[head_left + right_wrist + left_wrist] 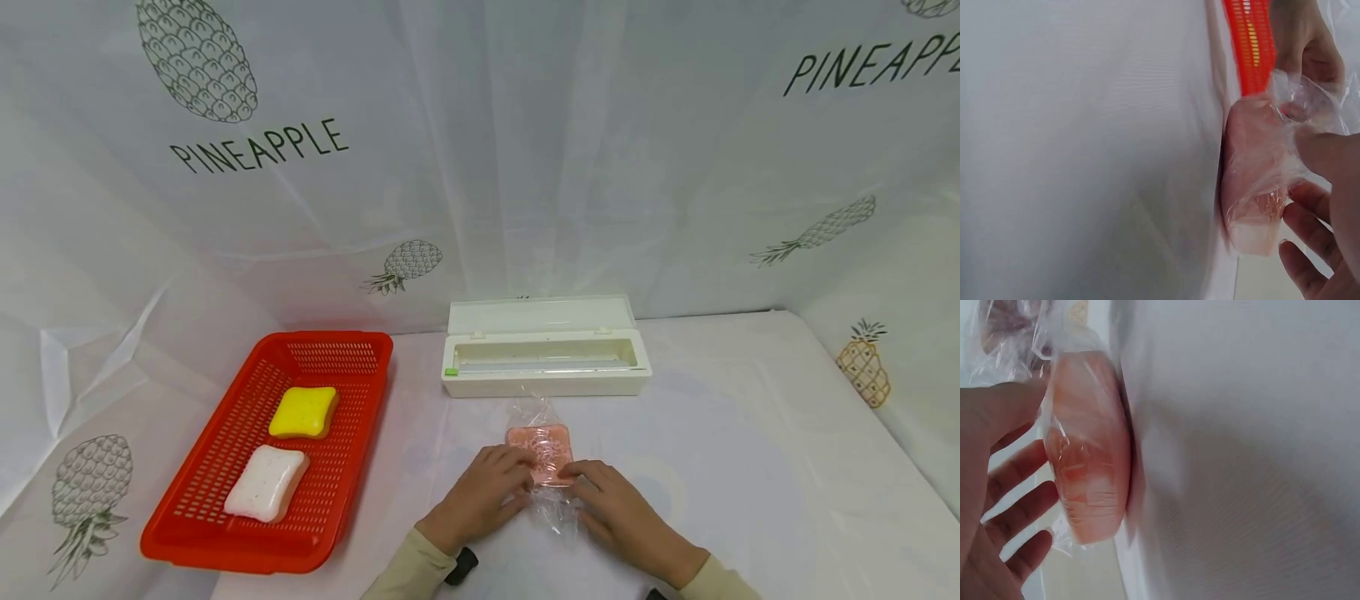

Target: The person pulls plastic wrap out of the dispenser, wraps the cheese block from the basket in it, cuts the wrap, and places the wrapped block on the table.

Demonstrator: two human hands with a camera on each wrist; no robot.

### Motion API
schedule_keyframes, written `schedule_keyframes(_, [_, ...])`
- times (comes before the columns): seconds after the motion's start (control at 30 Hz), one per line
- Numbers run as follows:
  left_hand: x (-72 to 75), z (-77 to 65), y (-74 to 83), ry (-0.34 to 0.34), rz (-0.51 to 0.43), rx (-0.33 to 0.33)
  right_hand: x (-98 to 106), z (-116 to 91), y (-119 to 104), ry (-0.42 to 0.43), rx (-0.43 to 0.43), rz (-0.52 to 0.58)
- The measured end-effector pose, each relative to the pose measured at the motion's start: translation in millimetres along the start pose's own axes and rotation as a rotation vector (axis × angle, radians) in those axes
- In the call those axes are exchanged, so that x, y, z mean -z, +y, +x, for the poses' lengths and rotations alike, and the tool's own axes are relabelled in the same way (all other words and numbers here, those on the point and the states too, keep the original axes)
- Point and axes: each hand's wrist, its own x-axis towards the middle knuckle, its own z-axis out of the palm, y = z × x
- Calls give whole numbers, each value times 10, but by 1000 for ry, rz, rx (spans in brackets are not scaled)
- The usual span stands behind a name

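Note:
A pink bar of soap (551, 450), wrapped in clear plastic wrap (557, 508), lies flat on the table before me. Loose film sticks out beyond its far and near edges. My left hand (487, 493) is at the soap's left side, thumb and forefinger pinching the film while other fingertips rest against the bar. Across from it, my right hand (618, 510) pinches the film at the near right corner. In the left wrist view, the wrapped soap (1088, 456) shows from the side; the right wrist view shows the same soap (1254, 181) under creased film.
An open white wrap dispenser box (547, 385) stands just behind the soap, lid tipped back. To the left, a red plastic basket (367, 433) holds a yellow soap bar (302, 412) and a white soap bar (264, 483). A pineapple-printed curtain (540, 167) hangs behind.

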Motion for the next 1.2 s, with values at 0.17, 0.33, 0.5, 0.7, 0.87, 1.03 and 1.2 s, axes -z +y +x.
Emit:
schedule_keyframes(0.17, [-11, -36, -7, 48, -138, 81, -12, 64, -5, 45, -24, 33])
schedule_keyframes(0.33, [-19, -57, -16, 108, -240, 92, -24, 137, -25, 74, -113, 65])
schedule_keyframes(0.5, [-39, -48, -5, 156, -313, 145, -56, 207, -55, 73, -259, 92])
schedule_keyframes(0.7, [-95, -6, 43, 226, -400, 345, -112, 336, -45, 75, -522, 237])
schedule_keyframes(0.87, [-132, 49, 88, 286, -426, 470, -155, 424, -39, 117, -646, 224])
schedule_keyframes(1.03, [-144, 88, 117, 274, -467, 529, -136, 442, -63, 150, -651, 181])
schedule_keyframes(1.2, [-136, 98, 127, 269, -481, 552, -68, 377, -56, 130, -446, 282])
